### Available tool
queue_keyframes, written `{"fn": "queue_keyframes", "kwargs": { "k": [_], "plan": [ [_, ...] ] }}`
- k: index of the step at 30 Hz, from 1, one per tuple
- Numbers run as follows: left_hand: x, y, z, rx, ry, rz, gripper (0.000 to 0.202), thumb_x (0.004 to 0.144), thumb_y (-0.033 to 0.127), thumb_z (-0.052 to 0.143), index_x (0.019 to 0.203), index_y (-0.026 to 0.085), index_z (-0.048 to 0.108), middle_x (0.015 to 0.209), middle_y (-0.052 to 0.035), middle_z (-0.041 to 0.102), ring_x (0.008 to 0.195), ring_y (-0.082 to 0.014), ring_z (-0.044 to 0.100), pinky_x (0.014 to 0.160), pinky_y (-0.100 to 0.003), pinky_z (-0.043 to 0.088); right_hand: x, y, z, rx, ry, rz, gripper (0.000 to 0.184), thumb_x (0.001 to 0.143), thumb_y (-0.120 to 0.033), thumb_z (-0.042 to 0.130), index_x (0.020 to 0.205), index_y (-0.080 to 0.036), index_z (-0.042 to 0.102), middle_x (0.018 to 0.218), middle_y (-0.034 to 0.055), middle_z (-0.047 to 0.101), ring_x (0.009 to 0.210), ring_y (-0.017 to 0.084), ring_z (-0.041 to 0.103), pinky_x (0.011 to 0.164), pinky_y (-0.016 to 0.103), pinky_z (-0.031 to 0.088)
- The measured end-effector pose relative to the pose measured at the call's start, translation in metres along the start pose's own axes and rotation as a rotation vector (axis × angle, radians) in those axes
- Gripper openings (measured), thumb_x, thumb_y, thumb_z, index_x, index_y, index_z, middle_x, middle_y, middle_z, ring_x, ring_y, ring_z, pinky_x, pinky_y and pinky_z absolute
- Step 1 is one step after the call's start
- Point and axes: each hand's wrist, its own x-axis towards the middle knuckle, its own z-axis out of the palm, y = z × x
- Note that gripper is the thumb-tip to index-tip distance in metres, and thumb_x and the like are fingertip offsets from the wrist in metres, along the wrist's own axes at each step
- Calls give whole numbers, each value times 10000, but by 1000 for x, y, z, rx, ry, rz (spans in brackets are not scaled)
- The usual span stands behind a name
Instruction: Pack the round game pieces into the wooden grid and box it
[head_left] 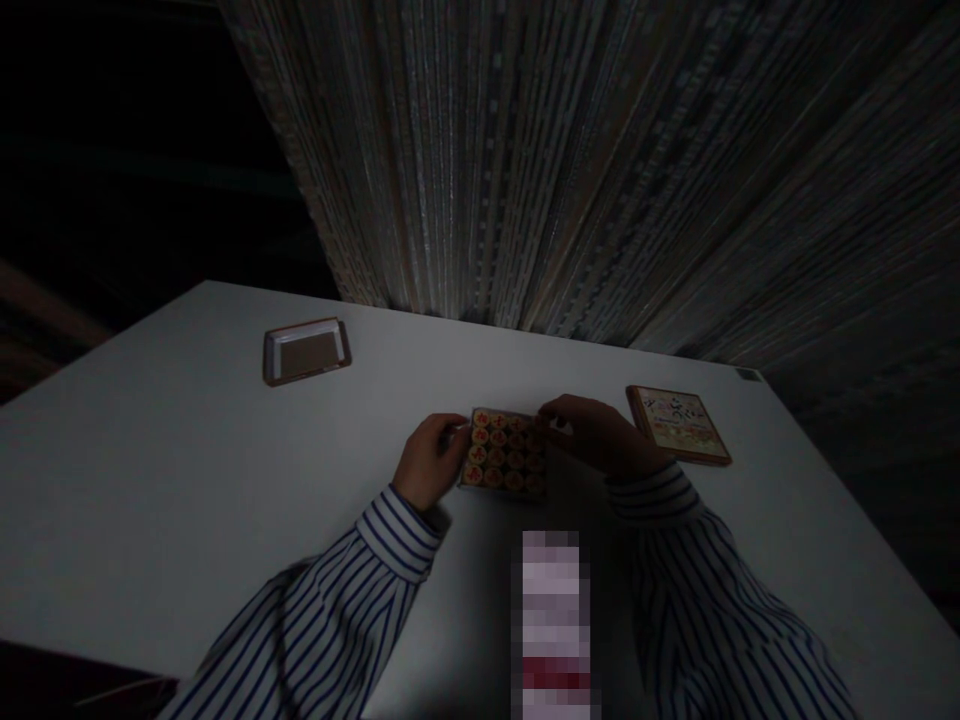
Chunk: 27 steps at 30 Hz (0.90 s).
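A shallow square tray [491,491] stands on the table in front of me, filled with rows of round wooden Chinese chess pieces [496,457] bearing red characters. At its left edge is my left hand [433,455], fingers curled and thumb against the side, gripping the tray. My right hand [592,432] reaches over the far right corner, its thumb and fingertips closed together there. Shadow and the fingers hide whether they pinch a piece or the tray's rim. The right-hand columns of pieces lie in dark shade.
On the white table [225,500], an open box part [309,353] with pale inner walls sits at the far left. A printed box lid [681,424] lies to the right of my right hand. Strip-patterned curtain [480,180] hangs along the far edge. The lighting is dim.
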Motion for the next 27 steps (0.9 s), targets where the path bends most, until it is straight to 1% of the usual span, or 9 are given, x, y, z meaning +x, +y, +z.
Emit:
{"fn": "queue_keyframes", "kwargs": {
  "k": [5,12,17,21,27],
  "plan": [
    [0,-1,0,2,-6,20,220,795,309,495,915,167,612,846,-61,643,780,-172,599,687,-317,496,0,1,0,24,-32,23,134,815,-258,512,874,-182,606,803,43,630,696,134,572,610,246,422],
    [0,0,-1,10,-11,27,222,796,312,493,902,161,616,857,-66,644,791,-176,600,703,-324,493,2,0,-1,43,-76,23,131,808,-241,518,874,-171,607,825,57,624,723,143,569,634,262,431],
    [0,1,-1,33,-19,30,226,799,313,490,910,160,614,870,-69,645,805,-182,602,712,-326,493,2,3,1,54,-67,15,103,791,-219,542,862,-180,605,819,45,611,727,139,559,639,261,427],
    [0,-1,-1,33,-22,30,222,800,306,488,908,156,612,881,-72,642,815,-180,600,721,-328,493,2,4,3,56,-73,16,117,784,-212,546,872,-164,607,815,49,606,720,142,555,630,258,425],
    [0,-2,-1,28,-23,34,213,798,310,494,893,163,616,872,-67,641,823,-185,598,732,-337,491,3,5,3,59,-88,9,124,794,-228,534,873,-172,611,815,51,608,716,141,558,632,257,434]
  ]
}}
